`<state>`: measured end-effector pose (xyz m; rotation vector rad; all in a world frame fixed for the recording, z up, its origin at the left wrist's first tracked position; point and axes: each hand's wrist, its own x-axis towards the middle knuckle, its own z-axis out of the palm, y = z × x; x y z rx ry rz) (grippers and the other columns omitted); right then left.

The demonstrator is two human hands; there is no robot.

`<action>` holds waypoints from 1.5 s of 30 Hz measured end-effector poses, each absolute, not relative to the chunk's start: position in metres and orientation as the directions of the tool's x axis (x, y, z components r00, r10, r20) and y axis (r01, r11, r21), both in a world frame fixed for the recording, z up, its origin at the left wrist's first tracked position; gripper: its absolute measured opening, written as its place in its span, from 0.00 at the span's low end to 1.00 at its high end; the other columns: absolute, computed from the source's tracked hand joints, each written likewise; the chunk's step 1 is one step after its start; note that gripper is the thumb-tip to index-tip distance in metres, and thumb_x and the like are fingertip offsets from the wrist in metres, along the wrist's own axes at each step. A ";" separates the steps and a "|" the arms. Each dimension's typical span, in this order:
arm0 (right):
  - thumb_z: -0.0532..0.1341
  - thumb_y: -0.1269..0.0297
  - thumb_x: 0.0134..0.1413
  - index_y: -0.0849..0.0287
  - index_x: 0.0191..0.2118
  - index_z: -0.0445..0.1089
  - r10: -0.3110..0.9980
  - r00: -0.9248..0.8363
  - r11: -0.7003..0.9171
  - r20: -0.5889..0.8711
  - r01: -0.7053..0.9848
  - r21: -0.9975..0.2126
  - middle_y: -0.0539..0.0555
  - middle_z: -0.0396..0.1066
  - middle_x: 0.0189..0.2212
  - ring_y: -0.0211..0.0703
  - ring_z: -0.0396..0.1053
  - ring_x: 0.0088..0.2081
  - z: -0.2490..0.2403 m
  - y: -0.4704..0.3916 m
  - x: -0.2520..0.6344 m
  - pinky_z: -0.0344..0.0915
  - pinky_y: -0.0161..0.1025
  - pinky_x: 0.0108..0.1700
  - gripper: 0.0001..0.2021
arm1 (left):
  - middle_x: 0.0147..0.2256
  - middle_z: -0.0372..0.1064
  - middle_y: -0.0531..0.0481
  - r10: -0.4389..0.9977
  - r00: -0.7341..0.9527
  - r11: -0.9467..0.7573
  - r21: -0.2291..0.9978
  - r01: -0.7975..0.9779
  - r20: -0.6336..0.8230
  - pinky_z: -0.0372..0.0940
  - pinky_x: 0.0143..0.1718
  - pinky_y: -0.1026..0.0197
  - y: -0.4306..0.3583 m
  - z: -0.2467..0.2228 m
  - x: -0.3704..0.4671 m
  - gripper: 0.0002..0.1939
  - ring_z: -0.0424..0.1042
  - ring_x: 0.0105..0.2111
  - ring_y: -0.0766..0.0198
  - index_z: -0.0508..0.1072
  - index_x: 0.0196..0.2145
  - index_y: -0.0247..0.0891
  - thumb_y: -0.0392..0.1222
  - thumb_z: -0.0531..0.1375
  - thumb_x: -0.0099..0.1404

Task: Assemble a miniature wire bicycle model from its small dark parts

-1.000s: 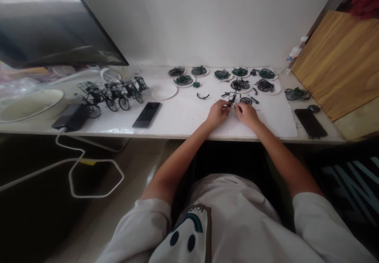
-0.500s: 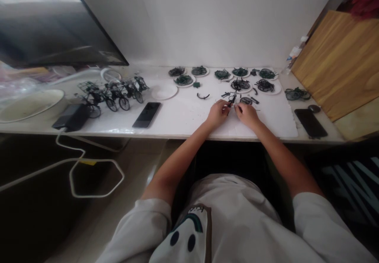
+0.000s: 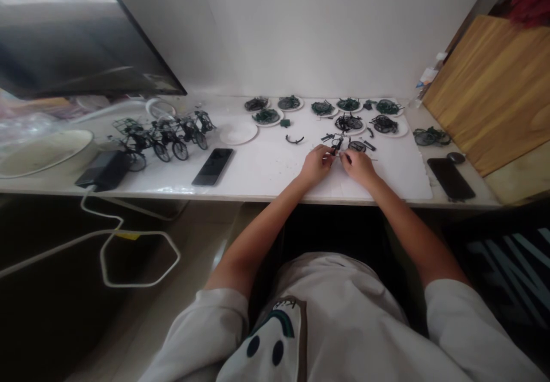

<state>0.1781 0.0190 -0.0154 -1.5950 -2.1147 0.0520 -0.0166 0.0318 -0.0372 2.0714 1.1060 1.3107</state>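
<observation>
Over the white sheet on the desk, my left hand (image 3: 318, 163) is closed on a small dark model bicycle part (image 3: 336, 148). My right hand (image 3: 357, 165) meets it from the right with its fingertips pinched; whatever lies between them is too small to make out. Just behind the right hand lies a small spoked wheel (image 3: 357, 146). Short black pieces (image 3: 368, 145) are scattered around both hands. A curved black strip (image 3: 294, 140), like a mudguard, lies to the left.
Several white plates with dark bicycle parts (image 3: 267, 117) line the back. Finished-looking model bicycles (image 3: 172, 136) stand at left near a bare plate (image 3: 239, 133), a phone (image 3: 213, 167) and a black adapter (image 3: 103, 170). Another phone (image 3: 451, 178) lies right, beside a wooden board (image 3: 494, 95).
</observation>
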 end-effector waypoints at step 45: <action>0.54 0.57 0.78 0.58 0.40 0.79 0.921 -0.208 0.311 0.330 0.903 -0.297 0.62 0.82 0.36 0.51 0.73 0.35 -0.013 0.018 0.177 0.55 0.42 0.38 0.19 | 0.52 0.79 0.39 0.827 0.248 -0.561 0.715 0.418 0.504 0.80 0.50 0.55 0.028 -0.035 -0.016 0.11 0.83 0.45 0.60 0.80 0.51 0.37 0.34 0.62 0.74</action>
